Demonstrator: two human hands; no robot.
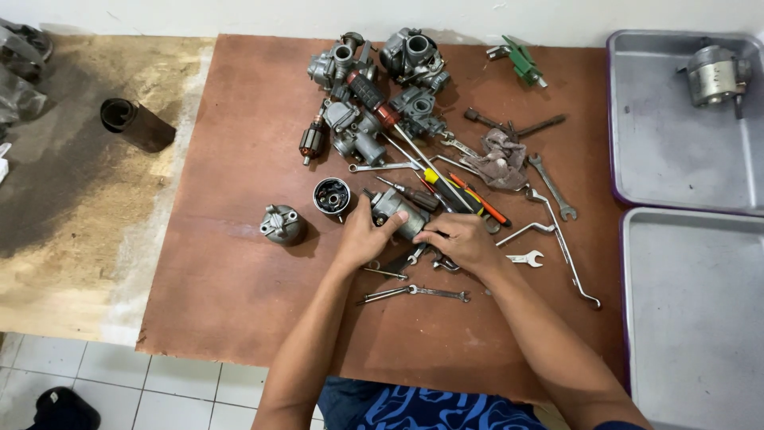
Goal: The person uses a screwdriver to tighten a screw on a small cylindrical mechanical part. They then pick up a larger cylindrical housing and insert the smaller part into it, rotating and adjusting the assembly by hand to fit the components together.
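Note:
My left hand grips the left side of a grey metal motor part lying on the brown board. From the right, my right hand closes its fingers on the same part's end. Just left of the part stand a round black housing and a small grey metal cap. Wrenches lie under and below my hands. A yellow-handled screwdriver and an orange one lie right behind my right hand.
Several carburetors and a copper-wound armature are piled at the board's far side, with a dirty rag and spanners to the right. Two grey metal trays sit right; one holds a metal part. A black cylinder lies left.

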